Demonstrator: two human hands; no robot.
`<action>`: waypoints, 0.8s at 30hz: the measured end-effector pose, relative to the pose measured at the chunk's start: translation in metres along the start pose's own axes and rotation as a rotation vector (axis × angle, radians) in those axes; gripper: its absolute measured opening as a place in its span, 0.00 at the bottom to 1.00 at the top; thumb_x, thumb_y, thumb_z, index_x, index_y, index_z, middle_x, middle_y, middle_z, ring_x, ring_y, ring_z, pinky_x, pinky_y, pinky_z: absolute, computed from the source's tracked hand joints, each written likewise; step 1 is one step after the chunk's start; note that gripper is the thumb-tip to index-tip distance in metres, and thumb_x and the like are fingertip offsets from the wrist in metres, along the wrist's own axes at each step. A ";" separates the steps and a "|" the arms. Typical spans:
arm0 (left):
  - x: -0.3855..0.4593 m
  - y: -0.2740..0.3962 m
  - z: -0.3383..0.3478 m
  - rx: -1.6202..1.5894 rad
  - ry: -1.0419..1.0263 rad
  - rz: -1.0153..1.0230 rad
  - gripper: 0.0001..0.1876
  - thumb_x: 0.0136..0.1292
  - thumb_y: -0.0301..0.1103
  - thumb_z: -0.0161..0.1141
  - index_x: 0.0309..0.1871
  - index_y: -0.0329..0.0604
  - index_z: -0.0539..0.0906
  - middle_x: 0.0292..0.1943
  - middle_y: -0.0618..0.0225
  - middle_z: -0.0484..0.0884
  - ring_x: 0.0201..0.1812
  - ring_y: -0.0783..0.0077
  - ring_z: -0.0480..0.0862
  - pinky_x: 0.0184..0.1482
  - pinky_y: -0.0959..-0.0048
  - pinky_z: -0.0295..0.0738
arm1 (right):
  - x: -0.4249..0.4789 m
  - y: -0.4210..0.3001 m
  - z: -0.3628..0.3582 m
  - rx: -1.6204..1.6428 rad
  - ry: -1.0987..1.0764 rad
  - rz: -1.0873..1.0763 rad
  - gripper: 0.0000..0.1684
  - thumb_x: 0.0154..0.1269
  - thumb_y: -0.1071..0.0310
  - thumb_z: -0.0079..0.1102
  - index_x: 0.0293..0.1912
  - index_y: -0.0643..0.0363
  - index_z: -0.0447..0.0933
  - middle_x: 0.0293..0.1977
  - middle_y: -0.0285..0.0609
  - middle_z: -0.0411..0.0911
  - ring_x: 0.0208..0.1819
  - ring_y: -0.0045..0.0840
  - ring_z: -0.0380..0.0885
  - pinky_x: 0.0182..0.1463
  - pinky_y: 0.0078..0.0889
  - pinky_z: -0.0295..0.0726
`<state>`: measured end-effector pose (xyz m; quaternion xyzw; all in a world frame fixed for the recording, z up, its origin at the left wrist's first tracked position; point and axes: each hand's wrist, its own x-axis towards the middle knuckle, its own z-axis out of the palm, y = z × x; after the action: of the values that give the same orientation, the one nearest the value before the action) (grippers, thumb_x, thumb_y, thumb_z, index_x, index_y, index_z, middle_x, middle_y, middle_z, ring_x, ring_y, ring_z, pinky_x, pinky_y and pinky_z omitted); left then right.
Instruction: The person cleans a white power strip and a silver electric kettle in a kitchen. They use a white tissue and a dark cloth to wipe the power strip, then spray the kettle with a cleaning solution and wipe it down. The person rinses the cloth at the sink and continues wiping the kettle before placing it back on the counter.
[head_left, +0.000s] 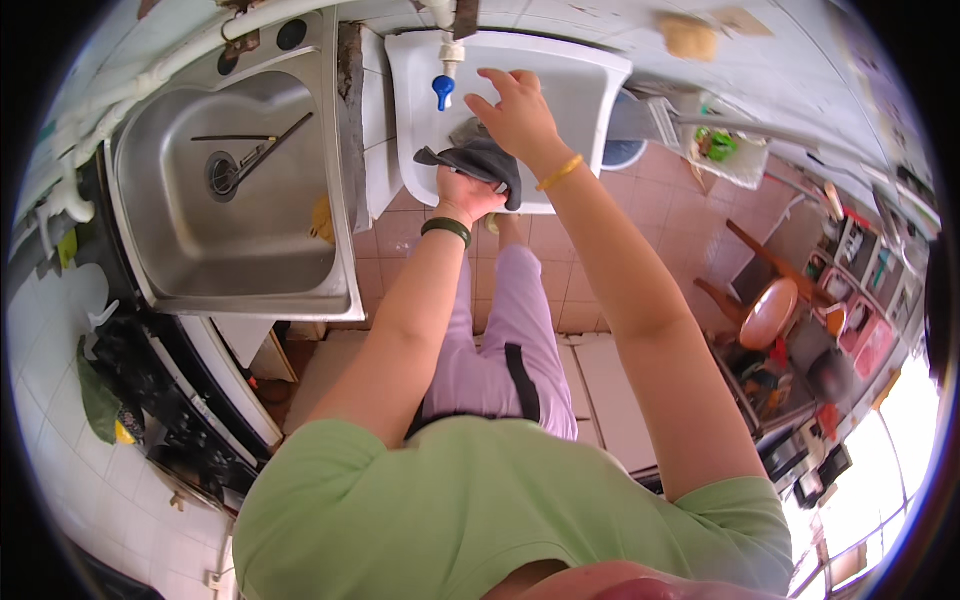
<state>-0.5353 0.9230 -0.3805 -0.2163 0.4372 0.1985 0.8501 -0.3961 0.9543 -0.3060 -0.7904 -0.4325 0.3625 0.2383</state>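
My left hand (469, 196) holds up a dark grey cloth (480, 163) over the near side of a white basin (570, 67). The cloth drapes over the fingers and hangs down on the right. Behind it a lighter grey bit of fabric (469, 132) shows, partly hidden; whether it belongs to the same cloth I cannot tell. To the right of the blue-handled tap (443, 88), my right hand (517, 112) is raised over the basin with fingers apart and nothing in them. The tap points down into the basin.
A stainless steel sink (232, 262) stands on the left, with thin dark sticks (274, 146) by its drain and a yellow-brown sponge-like thing (322, 219) at its right wall. A blue tub (624, 135) sits right of the basin. Farther right are cluttered shelves (855, 300) and an orange-brown stool-like item (769, 313).
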 end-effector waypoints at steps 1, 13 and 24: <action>0.014 0.007 -0.006 -0.016 0.008 0.028 0.26 0.68 0.55 0.43 0.61 0.52 0.76 0.63 0.65 0.75 0.66 0.55 0.69 0.67 0.42 0.59 | 0.019 -0.002 0.015 -0.041 -0.019 -0.016 0.32 0.61 0.46 0.63 0.62 0.48 0.75 0.60 0.55 0.66 0.49 0.42 0.80 0.55 0.35 0.79; 0.114 0.086 -0.005 -0.270 -0.261 0.155 0.21 0.72 0.46 0.42 0.60 0.48 0.73 0.61 0.62 0.75 0.62 0.60 0.76 0.64 0.54 0.71 | 0.096 0.051 0.066 0.218 -0.395 -0.235 0.25 0.61 0.63 0.64 0.59 0.47 0.74 0.54 0.45 0.69 0.50 0.36 0.76 0.55 0.35 0.77; 0.139 0.088 0.000 0.002 0.239 0.350 0.10 0.72 0.27 0.46 0.52 0.35 0.74 0.51 0.55 0.77 0.46 0.58 0.77 0.40 0.58 0.77 | 0.073 0.127 0.102 1.160 -0.232 0.933 0.28 0.76 0.47 0.47 0.61 0.57 0.71 0.59 0.44 0.70 0.60 0.33 0.70 0.66 0.44 0.69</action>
<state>-0.5067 1.0165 -0.5126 -0.1581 0.5659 0.3156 0.7451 -0.3841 0.9582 -0.4844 -0.5963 0.1851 0.6762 0.3910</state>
